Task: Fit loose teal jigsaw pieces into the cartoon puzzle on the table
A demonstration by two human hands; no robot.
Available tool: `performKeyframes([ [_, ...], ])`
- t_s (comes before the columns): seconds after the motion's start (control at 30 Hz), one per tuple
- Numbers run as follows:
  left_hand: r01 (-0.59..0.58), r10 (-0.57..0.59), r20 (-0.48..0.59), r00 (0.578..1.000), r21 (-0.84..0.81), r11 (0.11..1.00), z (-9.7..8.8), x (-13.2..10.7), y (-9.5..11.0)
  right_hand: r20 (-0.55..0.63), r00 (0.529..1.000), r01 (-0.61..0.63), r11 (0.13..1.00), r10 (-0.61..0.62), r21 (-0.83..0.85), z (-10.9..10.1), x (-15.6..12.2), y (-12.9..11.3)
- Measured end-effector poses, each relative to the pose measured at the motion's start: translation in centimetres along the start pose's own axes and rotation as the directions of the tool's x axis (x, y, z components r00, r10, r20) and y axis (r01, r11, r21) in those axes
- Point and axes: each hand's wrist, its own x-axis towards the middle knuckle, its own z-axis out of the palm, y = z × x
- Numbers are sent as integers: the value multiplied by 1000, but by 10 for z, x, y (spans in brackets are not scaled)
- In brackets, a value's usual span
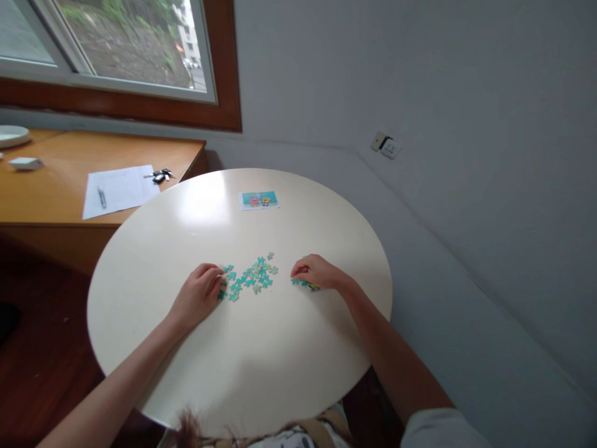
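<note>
A loose heap of teal and pale green jigsaw puzzle pieces (pixel 254 274) lies near the middle of the round white table (pixel 242 348). At the heap's left edge rests my left hand (pixel 200 289), fingers curled together beside several pieces; what its fingertips hold, if anything, is hidden. My right hand (pixel 317 272) is over a second, smaller group of puzzle pieces (pixel 298 282), its thumb and fingers pinched together. Some multicoloured pieces show under that palm. Whether a piece is between the right fingertips is too small to tell. Farther back lies a picture card (pixel 259 200) with cartoon figures on teal.
A wooden desk (pixel 60 171) adjoins the table at the left, bearing a paper sheet (pixel 119 190), a pen (pixel 102 197), keys (pixel 161 175) and a small white box (pixel 25 163). The wall with a socket (pixel 390 148) stands close on the right.
</note>
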Motion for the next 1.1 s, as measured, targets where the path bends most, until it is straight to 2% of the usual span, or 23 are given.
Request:
performKeyframes([
  [0.23,-77,78,-7,997,72,994,2,-2,-1,39,999,-7,1000,9,-29,4,0,6],
  [0.37,-53,53,-1,999,73,996,1,-2,-1,60,998,-14,995,19,-95,5,-2,1],
  [0.53,-38,38,3,999,54,998,-1,-1,-1,41,999,30,981,-23,-191,3,-5,-7],
  [1.1,6,-6,-24,1000,-2,1000,-2,-1,-1,19,999,38,985,-35,-171,3,-1,7],
])
